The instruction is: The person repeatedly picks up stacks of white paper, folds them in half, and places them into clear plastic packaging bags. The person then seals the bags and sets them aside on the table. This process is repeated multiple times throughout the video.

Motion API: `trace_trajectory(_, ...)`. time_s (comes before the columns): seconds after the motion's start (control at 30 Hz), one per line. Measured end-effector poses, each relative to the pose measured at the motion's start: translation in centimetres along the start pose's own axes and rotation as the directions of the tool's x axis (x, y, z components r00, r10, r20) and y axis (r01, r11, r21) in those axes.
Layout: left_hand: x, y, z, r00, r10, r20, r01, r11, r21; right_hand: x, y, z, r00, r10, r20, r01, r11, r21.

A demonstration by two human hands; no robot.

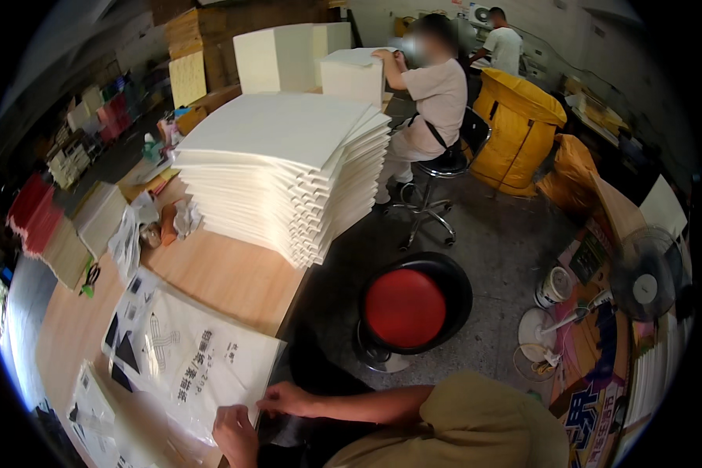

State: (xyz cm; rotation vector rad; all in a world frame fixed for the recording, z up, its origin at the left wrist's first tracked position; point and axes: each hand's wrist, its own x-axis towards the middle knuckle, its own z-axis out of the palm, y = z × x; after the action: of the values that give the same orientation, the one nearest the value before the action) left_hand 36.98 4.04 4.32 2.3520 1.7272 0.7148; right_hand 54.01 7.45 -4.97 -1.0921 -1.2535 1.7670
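Observation:
A flat pack of paper in a clear plastic bag (203, 343) lies on the wooden table, printed with a pencil drawing and dark lettering. At its near right edge my left hand (235, 434) is closed, with its fingertips on the plastic. Just to the right, my right hand (288, 399) pinches the bag's edge at the table's border. The two hands are close together but apart. Another plastic-bagged pack (93, 413) lies to the left, partly blurred. Beyond the pack rises a tall stack of white paper sheets (273, 140), layered in slightly offset bundles.
A red-seated stool (405, 308) stands right of the table (234, 273). Scissors (91, 277) and crumpled plastic (125, 242) lie at left. A co-worker (433, 93) sits at a far paper stack; another person (503, 47) is behind. Yellow sacks (515, 132) and a fan (645, 287) stand right.

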Motion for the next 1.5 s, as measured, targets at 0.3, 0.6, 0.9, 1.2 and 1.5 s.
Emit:
trace_trajectory(0.3,3.2,1.5,-0.1,0.985,-0.057,-0.165,0.043,0.995,-0.086,-1.9,0.5,-2.5,0.988,0.105,-0.116,-0.064,0.946,0.319)
trace_trajectory(0.6,1.5,0.8,3.3,0.997,0.069,0.026,-0.070,0.997,0.044,-1.0,1.0,-2.5,0.986,0.139,-0.092,-0.093,0.915,0.391)
trace_trajectory(0.9,2.1,0.5,5.2,0.992,0.124,0.031,-0.128,0.973,0.191,-0.7,1.7,-2.7,0.985,0.112,-0.132,-0.059,0.933,0.355)
trace_trajectory(1.2,2.3,0.6,2.1,0.994,0.011,-0.111,0.012,0.980,0.199,-2.3,-0.2,-1.9,0.975,-0.109,-0.193,0.092,0.991,-0.092)
trace_trajectory(1.5,0.8,0.7,1.4,0.998,0.045,-0.043,-0.040,0.992,0.119,-2.0,0.9,-4.0,0.996,0.084,-0.036,-0.073,0.970,0.230)
